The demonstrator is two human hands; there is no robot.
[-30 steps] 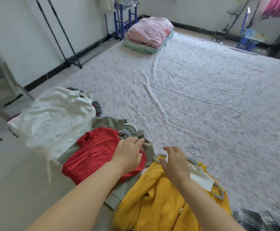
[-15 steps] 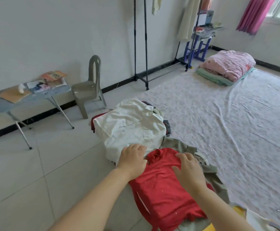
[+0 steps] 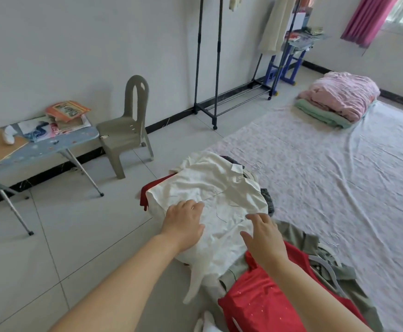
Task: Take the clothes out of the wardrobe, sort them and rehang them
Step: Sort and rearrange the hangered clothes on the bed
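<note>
A cream-white shirt (image 3: 210, 188) lies on top of a heap of clothes at the edge of the floor sheet (image 3: 339, 183). My left hand (image 3: 185, 222) rests on the shirt's near part with its fingers laid flat. My right hand (image 3: 264, 238) hovers or touches just right of it, fingers spread and relaxed, over the shirt's edge. Beneath my right forearm lies a red garment (image 3: 263, 300) on an olive-green one (image 3: 298, 238), with a grey hanger (image 3: 325, 267) beside them. A black clothes rack (image 3: 210, 68) stands by the wall beyond.
A grey plastic chair (image 3: 127, 130) and an ironing board (image 3: 35, 144) with books and papers stand at the left wall. Folded pink and green bedding (image 3: 339, 99) sits at the sheet's far end. A blue stool (image 3: 289, 61) and a pink curtain (image 3: 368, 17) are at the back.
The view has swung left from the yellow and red garments. Both hands have moved from the red garment onto the white shirt.
</note>
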